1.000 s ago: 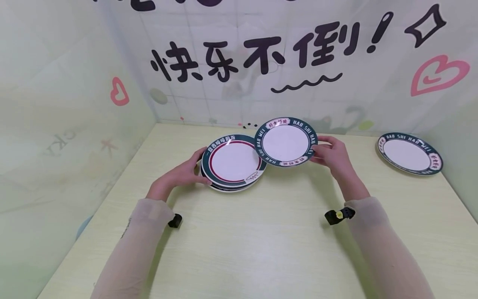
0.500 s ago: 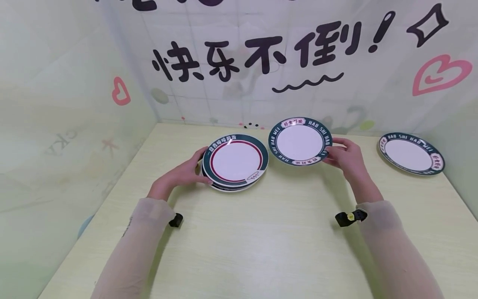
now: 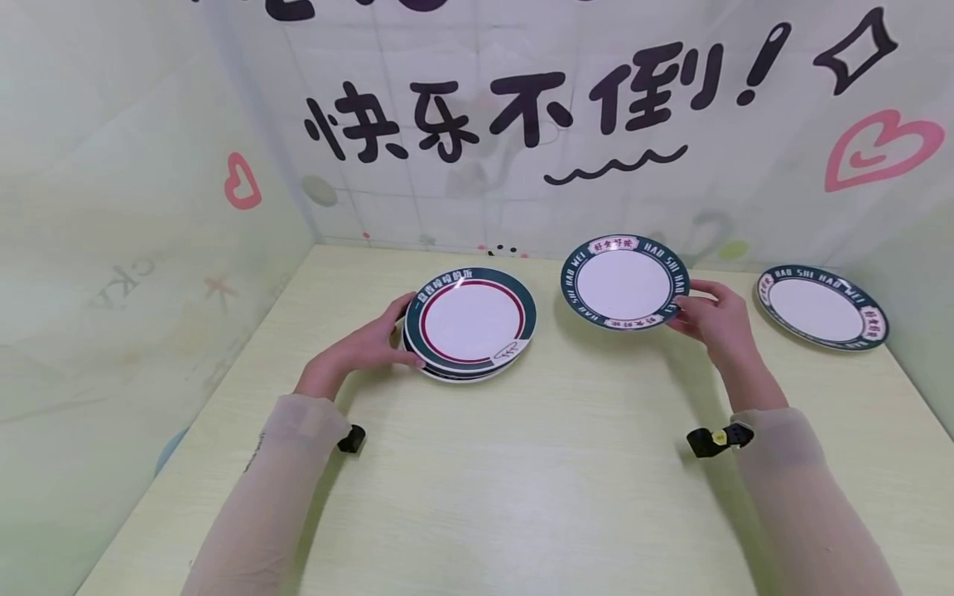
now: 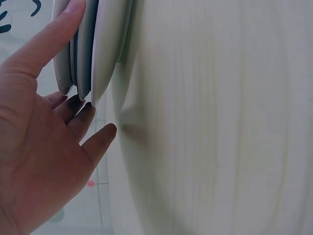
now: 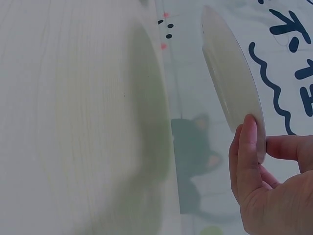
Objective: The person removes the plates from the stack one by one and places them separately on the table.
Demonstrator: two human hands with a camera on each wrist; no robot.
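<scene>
A plate with a dark green lettered rim (image 3: 624, 283) is held off the table by my right hand (image 3: 719, 323), which pinches its right edge. In the right wrist view the plate's pale underside (image 5: 232, 73) shows, thumb on one face and fingers of the hand (image 5: 274, 181) on the other. My left hand (image 3: 365, 341) grips the left side of a stack of plates (image 3: 471, 321) whose top one has a red ring. The left wrist view shows several stacked rims (image 4: 105, 49) between the thumb and fingers of the hand (image 4: 49, 132).
Another green-rimmed plate (image 3: 820, 306) lies at the table's right, near the side wall. The pale table (image 3: 522, 488) meets a printed backdrop (image 3: 462, 199) with black characters behind, and a side wall (image 3: 134, 273) stands at the left.
My right hand has carried its plate to the right, away from overlapping the stack, so a gap now lies between them. The left hand and the stack have stayed in place.
</scene>
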